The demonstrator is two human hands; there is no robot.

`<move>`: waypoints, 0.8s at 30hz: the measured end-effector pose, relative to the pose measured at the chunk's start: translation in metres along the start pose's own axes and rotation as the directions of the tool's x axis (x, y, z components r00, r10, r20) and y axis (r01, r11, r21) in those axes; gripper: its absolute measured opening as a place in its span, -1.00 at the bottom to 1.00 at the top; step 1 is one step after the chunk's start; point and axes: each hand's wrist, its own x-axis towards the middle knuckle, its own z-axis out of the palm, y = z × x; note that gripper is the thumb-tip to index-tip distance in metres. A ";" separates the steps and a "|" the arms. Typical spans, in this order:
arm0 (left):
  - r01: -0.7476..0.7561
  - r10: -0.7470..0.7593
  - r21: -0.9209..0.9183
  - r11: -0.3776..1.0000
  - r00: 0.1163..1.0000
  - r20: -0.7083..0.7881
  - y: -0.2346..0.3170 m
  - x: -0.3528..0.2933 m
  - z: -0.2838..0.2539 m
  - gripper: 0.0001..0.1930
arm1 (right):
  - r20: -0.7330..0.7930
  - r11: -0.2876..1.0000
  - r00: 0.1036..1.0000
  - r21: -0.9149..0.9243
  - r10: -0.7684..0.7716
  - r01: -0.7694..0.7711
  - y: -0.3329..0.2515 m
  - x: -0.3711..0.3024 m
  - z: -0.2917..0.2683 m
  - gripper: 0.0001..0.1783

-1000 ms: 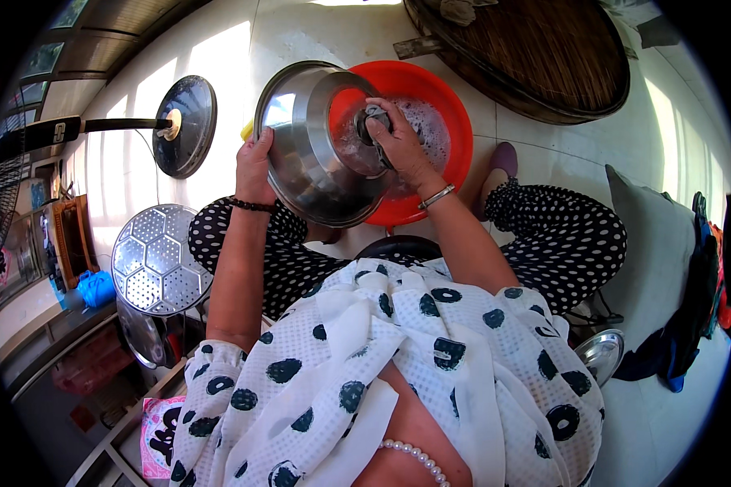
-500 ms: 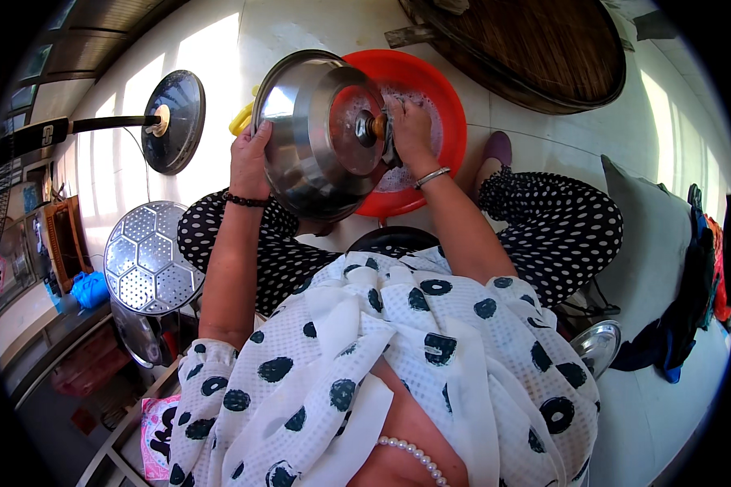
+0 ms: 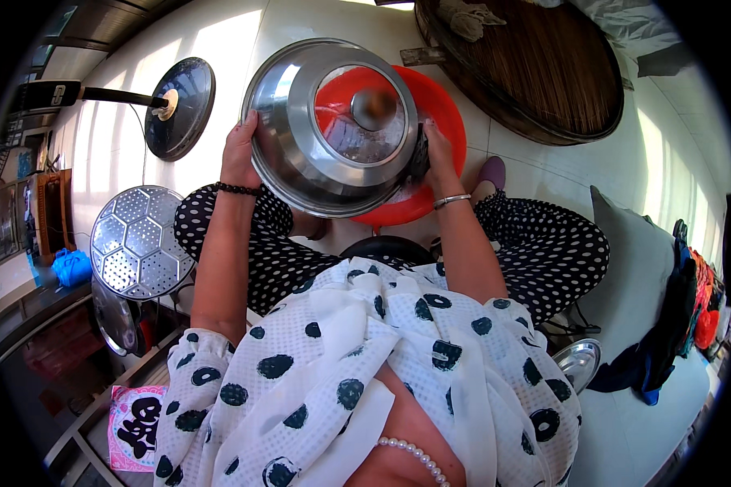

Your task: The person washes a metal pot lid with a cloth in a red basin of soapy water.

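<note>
A domed stainless-steel pot lid [image 3: 288, 122] with a see-through centre and a round knob [image 3: 374, 109] is held up in front of me. My left hand [image 3: 240, 152] grips its left rim. At the opposite rim, my right hand [image 3: 439, 158] is closed round a dark cloth [image 3: 418, 154], which touches the lid's edge; the cloth is partly hidden. Beneath and behind the lid stands a red basin [image 3: 451, 109]. Its orange-red inside and some suds show through the see-through centre.
To the left stand a black round fan base [image 3: 179, 109] and a perforated steel steamer plate [image 3: 138, 243]. A big brown round wooden lid or tub [image 3: 528, 73] lies at the far right. A shiny metal lid [image 3: 578, 363] is by my right side, near piled clothes [image 3: 666, 325].
The pot lid has turned more face-up toward me and shifted slightly right, covering more of the basin. My right hand has gone from near the knob to the lid's right rim.
</note>
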 end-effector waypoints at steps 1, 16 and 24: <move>0.002 -0.002 -0.023 1.000 1.000 -0.028 0.000 -0.001 0.008 -0.83 | 0.056 0.997 0.998 0.069 0.014 -0.018 -0.007 -0.010 0.004 -0.64; -0.048 0.050 -0.047 0.998 0.998 0.039 -0.007 0.002 0.004 -0.85 | 0.277 0.527 0.875 -0.711 -0.397 0.465 -0.069 -0.112 0.057 -0.68; -0.058 0.067 -0.136 0.989 0.996 0.057 -0.011 0.005 0.008 -0.85 | 0.261 0.580 0.835 -0.618 -0.485 0.530 -0.095 -0.111 0.091 -0.49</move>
